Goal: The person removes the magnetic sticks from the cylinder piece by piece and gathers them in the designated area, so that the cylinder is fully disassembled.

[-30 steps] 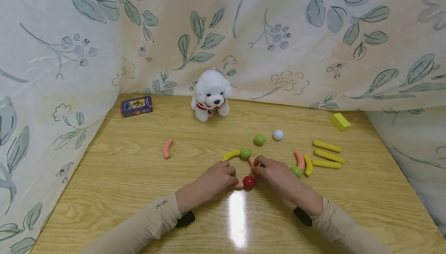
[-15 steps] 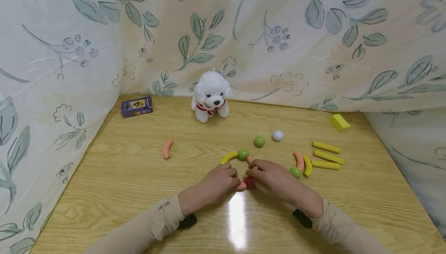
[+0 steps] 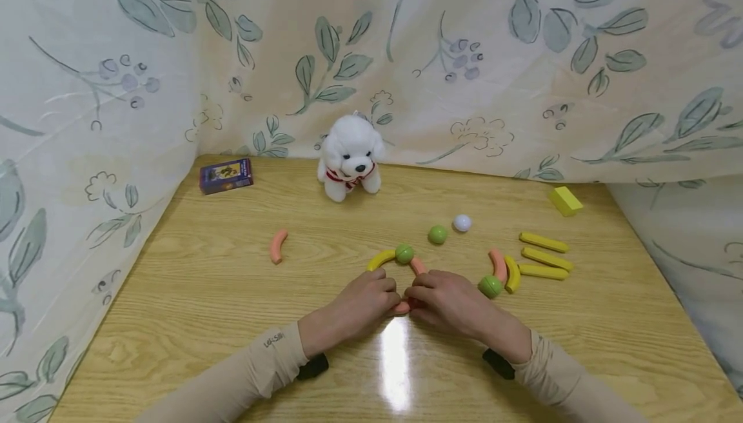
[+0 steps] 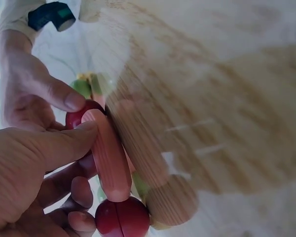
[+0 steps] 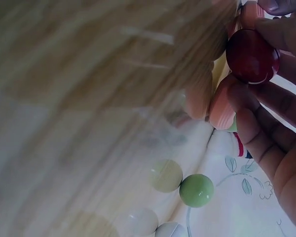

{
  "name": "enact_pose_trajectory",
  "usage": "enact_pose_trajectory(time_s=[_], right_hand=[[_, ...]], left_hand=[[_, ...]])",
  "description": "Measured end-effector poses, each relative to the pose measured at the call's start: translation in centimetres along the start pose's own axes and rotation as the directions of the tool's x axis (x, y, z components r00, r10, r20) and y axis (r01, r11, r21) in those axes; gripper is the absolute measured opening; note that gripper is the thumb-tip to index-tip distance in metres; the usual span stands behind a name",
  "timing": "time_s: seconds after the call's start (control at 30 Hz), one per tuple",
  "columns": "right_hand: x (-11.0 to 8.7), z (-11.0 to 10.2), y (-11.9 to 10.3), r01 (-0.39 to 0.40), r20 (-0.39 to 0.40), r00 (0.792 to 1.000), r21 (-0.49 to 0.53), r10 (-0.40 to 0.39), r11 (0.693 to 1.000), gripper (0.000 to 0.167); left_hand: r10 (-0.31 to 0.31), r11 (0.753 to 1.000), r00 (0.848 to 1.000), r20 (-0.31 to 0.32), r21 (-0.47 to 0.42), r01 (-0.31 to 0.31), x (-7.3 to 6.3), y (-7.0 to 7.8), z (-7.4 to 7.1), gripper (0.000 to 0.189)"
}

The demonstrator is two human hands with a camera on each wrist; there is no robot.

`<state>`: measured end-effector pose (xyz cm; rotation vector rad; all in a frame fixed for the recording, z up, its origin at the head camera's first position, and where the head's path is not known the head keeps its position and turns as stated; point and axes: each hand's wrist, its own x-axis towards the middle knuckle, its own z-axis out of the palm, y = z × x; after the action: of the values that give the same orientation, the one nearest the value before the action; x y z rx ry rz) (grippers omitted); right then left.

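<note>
My left hand (image 3: pixel 366 297) pinches a pink curved piece (image 4: pixel 110 158) between thumb and fingers, low at the tabletop. A second red ball (image 4: pixel 122 217) touches the near end of that piece in the left wrist view; in the head view the left hand hides it. My right hand (image 3: pixel 453 300) grips a glossy red ball (image 5: pixel 251 57) set against the pink piece's other end. Beyond the hands, a yellow curved piece (image 3: pixel 381 258), a green ball (image 3: pixel 404 253) and another pink curved piece (image 3: pixel 418 265) continue the ring, partly covered by fingers.
Behind the ring lie a green ball (image 3: pixel 438 235) and a white ball (image 3: pixel 462 222). To the right are a green ball (image 3: pixel 490 286), curved pieces (image 3: pixel 512 273), yellow sticks (image 3: pixel 544 242) and a yellow block (image 3: pixel 565 201). A plush dog (image 3: pixel 351 158), small box (image 3: pixel 226 176) and pink piece (image 3: pixel 278 246) stand farther left.
My right hand has moved from the pink curved piece down and left onto the red ball. The loose green ball has shifted slightly right. The left hand keeps nearly the same place.
</note>
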<state>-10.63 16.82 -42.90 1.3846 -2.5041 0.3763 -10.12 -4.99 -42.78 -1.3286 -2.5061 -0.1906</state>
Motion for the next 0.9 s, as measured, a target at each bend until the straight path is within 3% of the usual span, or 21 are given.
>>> enact_pose_trajectory(time_s=[0.7,0.9], right_hand=[[0.04,0.3,0.22,0.028,-0.009,1.0,-0.004,-0.028,1.0,0.016],[-0.42,0.15,0.69,0.001,-0.002,1.0,-0.029,-0.001,1.0,0.016]], left_hand=[[0.02,0.999,0.998,0.055,-0.031,-0.018,0.14,-0.38,-0.05,0.028],[0.02,1.0,0.996,0.084,-0.018,-0.019,-0.09,-0.7,-0.13,0.026]])
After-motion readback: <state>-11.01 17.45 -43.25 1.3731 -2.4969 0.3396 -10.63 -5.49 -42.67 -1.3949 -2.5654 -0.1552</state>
